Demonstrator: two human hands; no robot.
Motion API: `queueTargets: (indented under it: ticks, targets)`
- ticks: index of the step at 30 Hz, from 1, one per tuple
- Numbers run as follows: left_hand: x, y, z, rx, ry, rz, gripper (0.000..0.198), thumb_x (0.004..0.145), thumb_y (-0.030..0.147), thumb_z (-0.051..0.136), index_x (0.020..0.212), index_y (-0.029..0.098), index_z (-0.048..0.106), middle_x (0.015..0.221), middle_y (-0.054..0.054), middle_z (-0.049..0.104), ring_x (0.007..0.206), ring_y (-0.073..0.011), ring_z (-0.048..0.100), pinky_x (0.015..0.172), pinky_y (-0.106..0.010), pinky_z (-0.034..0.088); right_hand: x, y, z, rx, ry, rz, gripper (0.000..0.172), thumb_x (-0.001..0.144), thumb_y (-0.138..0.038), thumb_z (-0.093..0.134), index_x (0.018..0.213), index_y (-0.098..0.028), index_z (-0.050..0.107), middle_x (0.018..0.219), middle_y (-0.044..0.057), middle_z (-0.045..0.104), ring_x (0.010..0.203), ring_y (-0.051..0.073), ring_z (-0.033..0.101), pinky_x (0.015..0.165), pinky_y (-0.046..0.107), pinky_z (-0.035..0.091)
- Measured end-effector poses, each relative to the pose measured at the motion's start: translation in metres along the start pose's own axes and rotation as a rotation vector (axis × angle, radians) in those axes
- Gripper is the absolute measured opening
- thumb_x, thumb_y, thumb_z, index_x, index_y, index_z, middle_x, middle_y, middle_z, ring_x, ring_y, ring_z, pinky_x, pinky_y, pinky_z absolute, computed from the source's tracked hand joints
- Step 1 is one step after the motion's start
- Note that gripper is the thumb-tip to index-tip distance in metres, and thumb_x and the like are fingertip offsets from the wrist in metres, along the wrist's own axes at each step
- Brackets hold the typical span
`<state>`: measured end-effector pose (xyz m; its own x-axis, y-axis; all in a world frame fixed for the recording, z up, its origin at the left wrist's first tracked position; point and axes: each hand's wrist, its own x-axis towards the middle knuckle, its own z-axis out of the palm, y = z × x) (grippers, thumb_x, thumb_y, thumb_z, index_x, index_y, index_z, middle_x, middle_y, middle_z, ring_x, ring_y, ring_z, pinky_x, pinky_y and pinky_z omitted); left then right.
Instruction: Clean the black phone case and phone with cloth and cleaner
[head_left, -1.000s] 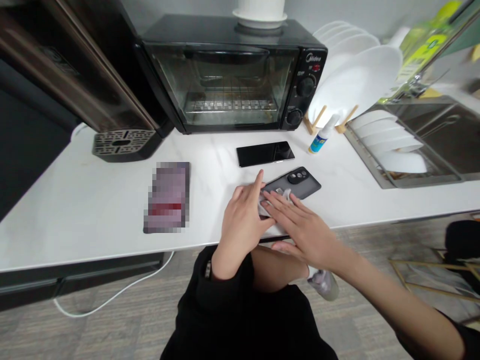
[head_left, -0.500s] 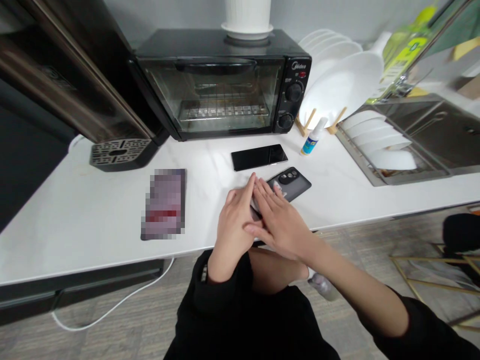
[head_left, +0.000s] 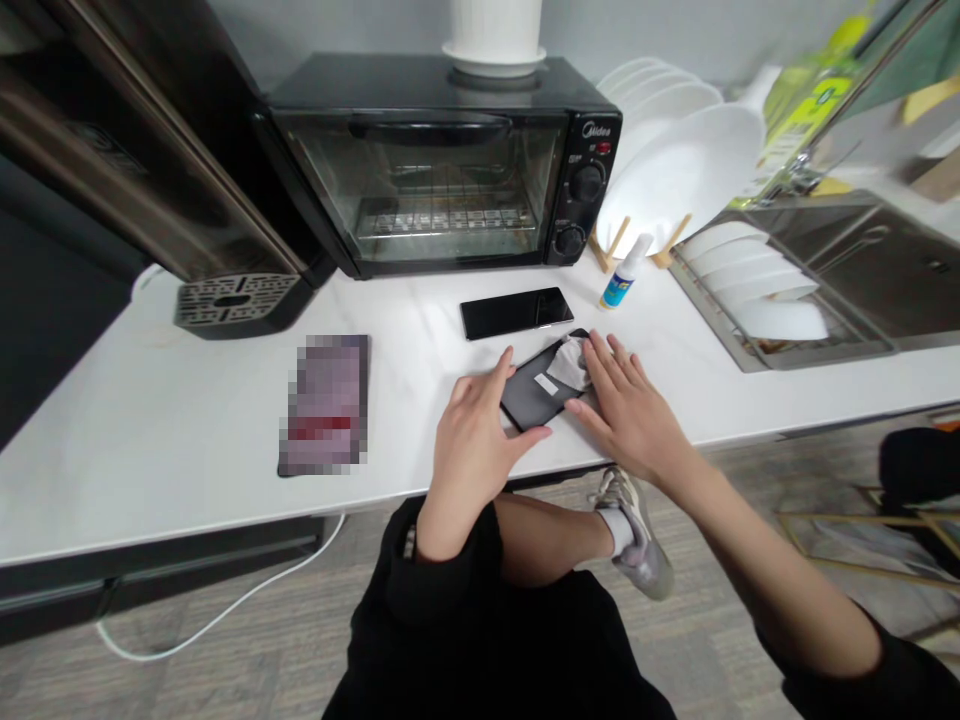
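Head view: the right hand (head_left: 630, 410), flat with fingers spread, has slid the white cloth (head_left: 571, 362) toward 1 o'clock to the far end of the dark phone (head_left: 534, 395), which lies near the table (head_left: 187, 430) front edge, while the open left hand (head_left: 472, 440) still steadies its near end.

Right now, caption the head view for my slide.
Left hand braces a dark phone while right hand presses a cloth onto it.

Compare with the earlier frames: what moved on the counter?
The right hand slid the white cloth along the dark phone from its near end to the far end, covering the camera bump. The left hand stayed braced on the near end. The second phone, spray bottle and toaster oven did not move.
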<state>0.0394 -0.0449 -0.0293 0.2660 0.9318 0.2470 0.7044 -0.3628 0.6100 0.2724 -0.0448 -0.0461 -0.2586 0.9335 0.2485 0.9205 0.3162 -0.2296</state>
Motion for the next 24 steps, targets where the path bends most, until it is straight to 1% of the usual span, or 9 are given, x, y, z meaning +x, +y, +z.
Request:
queueTargets:
  ticks: [3, 7, 9, 11, 13, 16, 18, 21, 24]
  targets:
    - [0.0, -0.001, 0.0, -0.014, 0.008, -0.015, 0.099, 0.08, 0.029, 0.088, 0.162, 0.028, 0.034, 0.145, -0.006, 0.067, 0.127, -0.0293, 0.057, 0.111, -0.046, 0.05, 0.015, -0.029, 0.012, 0.044, 0.052, 0.043, 0.098, 0.103, -0.073, 0.03, 0.162, 0.005, 0.028, 0.17, 0.031, 0.024, 0.162, 0.042, 0.018, 0.128, 0.067, 0.023]
    - [-0.001, -0.005, -0.001, -0.006, -0.007, 0.01, 0.094, 0.083, 0.016, 0.078, 0.164, 0.026, 0.031, 0.149, -0.009, 0.063, 0.126, -0.0295, 0.058, 0.11, -0.048, 0.051, 0.011, -0.067, 0.01, 0.139, -0.046, -0.198, 0.088, 0.106, -0.067, 0.031, 0.165, -0.003, 0.027, 0.171, 0.024, 0.027, 0.163, 0.032, 0.02, 0.132, 0.06, 0.021]
    - [-0.002, -0.006, -0.001, -0.008, -0.011, 0.008, 0.098, 0.081, 0.016, 0.08, 0.165, 0.024, 0.029, 0.152, -0.011, 0.061, 0.127, -0.0302, 0.057, 0.11, -0.048, 0.051, 0.004, -0.067, 0.003, 0.167, -0.099, -0.308, 0.084, 0.106, -0.065, 0.034, 0.167, -0.008, 0.021, 0.172, 0.02, 0.025, 0.163, 0.029, 0.019, 0.132, 0.059, 0.021]
    - [-0.002, -0.005, 0.0, -0.017, -0.004, -0.01, 0.1, 0.08, 0.022, 0.085, 0.164, 0.023, 0.03, 0.148, -0.01, 0.064, 0.127, -0.0306, 0.057, 0.109, -0.047, 0.052, 0.001, -0.05, -0.003, 0.165, -0.125, -0.328, 0.079, 0.108, -0.062, 0.035, 0.169, -0.015, 0.017, 0.173, 0.016, 0.024, 0.163, 0.028, 0.02, 0.131, 0.059, 0.023]
    - [-0.001, -0.004, 0.001, -0.028, 0.002, -0.015, 0.102, 0.08, 0.029, 0.088, 0.164, 0.025, 0.031, 0.145, -0.008, 0.067, 0.127, -0.0303, 0.057, 0.109, -0.047, 0.051, 0.007, -0.027, -0.004, 0.133, -0.106, -0.237, 0.074, 0.109, -0.059, 0.034, 0.169, -0.02, 0.019, 0.174, 0.013, 0.025, 0.163, 0.028, 0.021, 0.13, 0.062, 0.024]
    - [0.0, -0.002, 0.002, -0.033, 0.004, -0.009, 0.101, 0.079, 0.031, 0.089, 0.163, 0.029, 0.032, 0.144, -0.005, 0.068, 0.127, -0.0302, 0.057, 0.11, -0.048, 0.05, 0.024, -0.012, 0.001, 0.076, -0.028, -0.03, 0.077, 0.108, -0.063, 0.03, 0.167, -0.014, 0.027, 0.172, 0.017, 0.027, 0.162, 0.033, 0.021, 0.129, 0.064, 0.024]
    - [-0.001, -0.002, 0.001, -0.027, 0.012, -0.02, 0.097, 0.081, 0.025, 0.085, 0.163, 0.028, 0.033, 0.143, -0.005, 0.069, 0.125, -0.0299, 0.058, 0.109, -0.047, 0.051, 0.029, -0.026, 0.006, 0.085, -0.022, -0.042, 0.082, 0.107, -0.066, 0.028, 0.165, -0.009, 0.03, 0.171, 0.02, 0.029, 0.162, 0.033, 0.021, 0.13, 0.063, 0.022]
    - [-0.002, -0.004, 0.0, -0.016, 0.005, -0.022, 0.094, 0.084, 0.015, 0.076, 0.165, 0.024, 0.029, 0.141, -0.009, 0.068, 0.122, -0.0286, 0.06, 0.106, -0.045, 0.053, 0.02, -0.061, 0.007, 0.147, -0.082, -0.224, 0.085, 0.107, -0.066, 0.03, 0.165, -0.005, 0.028, 0.172, 0.021, 0.027, 0.163, 0.03, 0.02, 0.132, 0.056, 0.022]
    - [-0.003, -0.005, 0.0, -0.003, -0.003, -0.028, 0.099, 0.082, 0.017, 0.08, 0.165, 0.025, 0.026, 0.139, -0.009, 0.068, 0.123, -0.0296, 0.06, 0.105, -0.046, 0.054, 0.0, -0.066, -0.001, 0.167, -0.142, -0.328, 0.08, 0.108, -0.061, 0.035, 0.169, -0.014, 0.015, 0.173, 0.016, 0.026, 0.163, 0.027, 0.02, 0.13, 0.056, 0.028]
